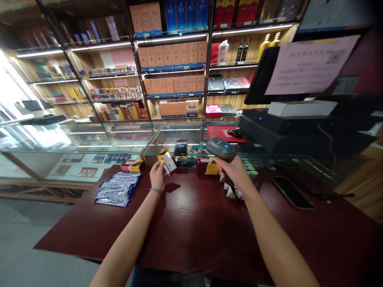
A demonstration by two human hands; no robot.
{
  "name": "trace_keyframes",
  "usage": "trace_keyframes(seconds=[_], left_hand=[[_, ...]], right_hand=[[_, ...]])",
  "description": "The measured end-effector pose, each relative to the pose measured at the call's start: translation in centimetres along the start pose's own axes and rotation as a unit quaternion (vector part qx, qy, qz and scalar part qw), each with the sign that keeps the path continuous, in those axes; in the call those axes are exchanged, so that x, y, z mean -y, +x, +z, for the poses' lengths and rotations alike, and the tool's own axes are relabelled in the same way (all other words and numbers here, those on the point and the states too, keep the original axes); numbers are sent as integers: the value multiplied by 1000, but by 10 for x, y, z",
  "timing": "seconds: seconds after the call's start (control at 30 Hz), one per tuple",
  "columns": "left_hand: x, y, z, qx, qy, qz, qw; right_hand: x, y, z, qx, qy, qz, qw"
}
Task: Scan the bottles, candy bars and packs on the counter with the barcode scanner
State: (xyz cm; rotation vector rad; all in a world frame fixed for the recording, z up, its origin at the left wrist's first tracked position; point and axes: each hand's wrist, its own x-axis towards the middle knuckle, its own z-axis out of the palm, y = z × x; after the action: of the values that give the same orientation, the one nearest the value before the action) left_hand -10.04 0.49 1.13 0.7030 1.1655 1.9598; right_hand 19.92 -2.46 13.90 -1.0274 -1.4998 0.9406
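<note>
My left hand point(157, 175) pinches a small yellow and dark red packet point(168, 162), its white barcode label facing up toward me. In my right hand point(237, 172) is a black handheld barcode scanner point(221, 148) with a blue light on top; its head points left toward the packet. Similar packets lie in a stack point(207, 166) between the hands, and another packet stack point(132, 165) sits left of my left hand. Blue and white long wrapped packs point(119, 189) are spread on the left of the dark red table point(185, 223).
A glass display counter point(119, 137) borders the table's far side. At right stand a monitor with a pink paper sheet point(311, 65) and a black cash drawer point(299, 135). A phone point(293, 193) lies at right. Green-lidded small items point(251, 172) sit behind my right hand.
</note>
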Motion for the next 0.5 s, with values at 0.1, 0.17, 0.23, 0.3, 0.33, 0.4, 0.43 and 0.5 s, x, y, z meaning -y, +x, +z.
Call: trace_keyframes(seconds=[0.1, 0.17, 0.23, 0.3, 0.33, 0.4, 0.43, 0.5], left_hand=[[-1, -1, 27, 36, 101, 91, 990], [-2, -5, 48, 75, 196, 172, 962], [-2, -12, 70, 117, 308, 248, 911], [1, -21, 91, 159, 413, 315, 840], [3, -25, 101, 183, 456, 342, 801], [10, -31, 117, 236, 518, 389, 724], [14, -34, 124, 264, 537, 409, 688], [24, -38, 134, 310, 556, 445, 630]], right_hand=[[4, 4, -22, -35, 29, 5, 999], [8, 5, -36, -59, 54, 9, 997], [11, 4, -48, -85, 76, 6, 993], [15, 3, -57, -102, 92, -1, 991], [16, 2, -61, -105, 97, -5, 990], [18, 1, -67, -108, 107, -9, 988], [18, 1, -70, -107, 113, -10, 988], [19, 0, -76, -110, 126, -11, 986]])
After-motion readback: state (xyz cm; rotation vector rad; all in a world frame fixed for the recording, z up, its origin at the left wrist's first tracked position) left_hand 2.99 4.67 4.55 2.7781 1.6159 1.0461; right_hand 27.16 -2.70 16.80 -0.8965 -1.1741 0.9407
